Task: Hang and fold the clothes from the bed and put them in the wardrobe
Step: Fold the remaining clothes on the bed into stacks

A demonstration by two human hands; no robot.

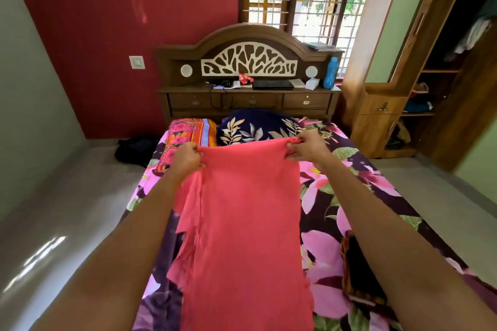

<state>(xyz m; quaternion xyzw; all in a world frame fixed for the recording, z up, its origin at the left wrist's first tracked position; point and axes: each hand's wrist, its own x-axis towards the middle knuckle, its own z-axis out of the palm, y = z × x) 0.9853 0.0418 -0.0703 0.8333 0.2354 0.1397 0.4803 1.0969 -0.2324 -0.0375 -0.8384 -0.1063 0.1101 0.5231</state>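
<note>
A long coral-pink cloth (242, 223) hangs stretched out in front of me over the bed (349, 196). My left hand (188, 157) grips its upper left corner and my right hand (306, 146) pinches its upper right corner, so the top edge is held taut between them. The cloth's left edge falls in loose folds. A dark folded garment (360, 274) with an orange patterned border lies on the floral sheet beside my right forearm. The wooden wardrobe (443, 88) stands open at the right, with clothes on its shelves.
Two pillows, an orange floral pillow (188, 131) and a navy leaf-print pillow (258, 126), lie at the headboard. The headboard shelf carries a laptop (273, 84) and a blue bottle (330, 72). A dark bag (134, 152) sits on the floor left of the bed.
</note>
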